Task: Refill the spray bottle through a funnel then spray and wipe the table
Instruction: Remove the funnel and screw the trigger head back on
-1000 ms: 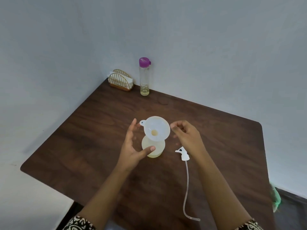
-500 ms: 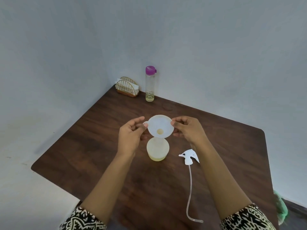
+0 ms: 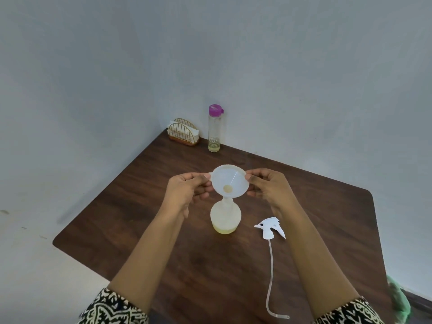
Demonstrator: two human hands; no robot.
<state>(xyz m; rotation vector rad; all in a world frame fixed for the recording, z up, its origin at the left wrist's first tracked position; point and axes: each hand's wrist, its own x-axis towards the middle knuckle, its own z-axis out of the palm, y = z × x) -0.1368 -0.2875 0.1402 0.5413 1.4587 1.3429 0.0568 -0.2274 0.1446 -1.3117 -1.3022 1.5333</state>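
**A:** Where's the bottle?

**B:** The bottle [image 3: 225, 217] stands upright mid-table [image 3: 140, 206], with a shallow layer of pale yellow liquid in it. The funnel [image 3: 230, 181] sits over it, stem down at the neck (how deep it goes, I can't tell).

**A:** And the hands?

**B:** Both are on the funnel. The left hand [image 3: 184, 190] pinches the small tab on the rim at 9 o'clock. The right hand [image 3: 268, 187] pinches the rim at 3 o'clock, other fingers curled under.

**A:** What's around the bottle?

**B:** The sprayer [image 3: 270, 228] lies on its side at 3 o'clock, near but apart, and its tube [image 3: 270, 277] trails toward 5. At 12, by the wall, there's a tall bottle [image 3: 216, 129] with a purple cap and a little yellow liquid. A wire napkin rack [image 3: 183, 132] is just beside it at 11. A green cloth [image 3: 399, 298] shows at the table's edge, about 4.
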